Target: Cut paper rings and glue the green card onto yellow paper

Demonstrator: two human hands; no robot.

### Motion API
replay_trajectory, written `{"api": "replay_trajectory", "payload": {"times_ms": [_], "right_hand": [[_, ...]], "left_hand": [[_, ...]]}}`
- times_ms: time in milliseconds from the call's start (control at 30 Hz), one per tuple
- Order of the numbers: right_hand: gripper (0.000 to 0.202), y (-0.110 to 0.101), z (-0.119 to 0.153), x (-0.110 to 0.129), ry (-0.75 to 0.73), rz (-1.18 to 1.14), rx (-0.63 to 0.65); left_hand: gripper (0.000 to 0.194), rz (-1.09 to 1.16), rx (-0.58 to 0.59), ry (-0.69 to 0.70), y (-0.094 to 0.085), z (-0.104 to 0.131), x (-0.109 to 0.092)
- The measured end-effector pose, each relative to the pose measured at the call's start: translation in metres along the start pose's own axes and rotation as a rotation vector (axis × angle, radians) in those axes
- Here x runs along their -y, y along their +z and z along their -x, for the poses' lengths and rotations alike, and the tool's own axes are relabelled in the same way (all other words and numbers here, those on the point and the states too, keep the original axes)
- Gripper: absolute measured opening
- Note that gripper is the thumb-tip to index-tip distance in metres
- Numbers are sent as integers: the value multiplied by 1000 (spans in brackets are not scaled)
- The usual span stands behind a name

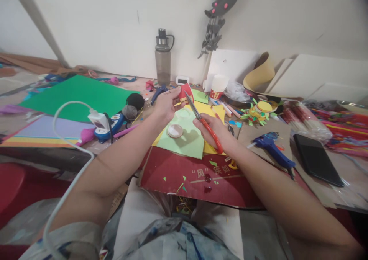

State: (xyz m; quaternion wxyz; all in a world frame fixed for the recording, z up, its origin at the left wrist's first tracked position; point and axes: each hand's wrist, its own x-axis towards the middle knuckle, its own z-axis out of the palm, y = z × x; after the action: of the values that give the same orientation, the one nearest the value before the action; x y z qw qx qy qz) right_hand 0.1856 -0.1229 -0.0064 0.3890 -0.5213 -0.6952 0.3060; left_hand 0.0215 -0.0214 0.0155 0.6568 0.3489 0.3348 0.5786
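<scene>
My left hand (167, 106) pinches a small red piece (186, 93) with a yellowish lower edge, which looks like part of a paper cup. In my right hand (212, 129) are scissors with red handles (209, 131), their blades pointing up and left against the red piece. Whether the blades are parted is hard to tell. Below the hands a light green sheet (188, 144) lies on yellow paper (220, 114). A round white piece, like a cup bottom (175, 131), rests on the green sheet, beneath my left hand.
A bottle (163, 62) stands by the wall, near a red and white cup (217, 88). On the right are a blue glue gun (273, 149) and a black phone (317, 159). A power strip (110, 128) with a white cable and green paper (83, 95) lie left.
</scene>
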Motion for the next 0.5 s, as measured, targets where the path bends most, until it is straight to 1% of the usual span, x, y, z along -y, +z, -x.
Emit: {"api": "replay_trajectory", "payload": {"times_ms": [133,333,500], "right_hand": [[50,0,1,-1,-13,-80,40],[48,-1,1,-5,12,-117,31],[51,0,0,-5,19,-121,13]], "left_hand": [[22,-48,12,66,0,4,-1],[35,-112,-25,180,5,11,-3],[35,-156,-7,197,10,17,1]]}}
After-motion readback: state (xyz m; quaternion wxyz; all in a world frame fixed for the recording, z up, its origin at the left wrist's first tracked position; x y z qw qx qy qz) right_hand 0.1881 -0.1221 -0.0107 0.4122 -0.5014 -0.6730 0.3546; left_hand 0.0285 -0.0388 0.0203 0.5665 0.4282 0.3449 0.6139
